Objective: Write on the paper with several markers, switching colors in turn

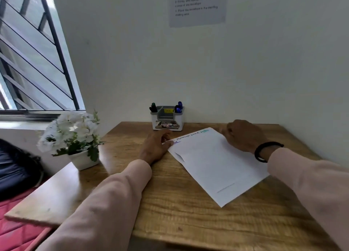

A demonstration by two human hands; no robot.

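Paper (217, 163) is lying on the wooden worktop (170, 203), turned at an angle, so that its long axis is running from the far left, near the organiser, toward the near right. A first line of writing is sitting along its far edge, in dark ink and then in a green-blue colour, with a short blue mark under it at the left; the words are too small and blurred for me to read. The left hand (155, 146) is resting flat on the worktop with relaxed fingers, and its fingertips are touching the far left corner of the sheet. The right hand (243, 135) is lying over the far right edge of the sheet with its fingers curled under; I cannot tell whether it is holding a marker or nothing. The markers are standing in a white and grey organiser (167, 118) just beyond the paper, against the wall: dark markers (153, 107) in the left compartment, blue markers (179, 107) in the right one. The organiser is lying straight ahead between the two hands, and I judge the left hand to be slightly nearer to it. A yellow label inside and a sticker on the front are showing, where only "OPL" is readable. A printed notice (197, 4) on the wall is mentioning an envelope, its lines partly blurred.
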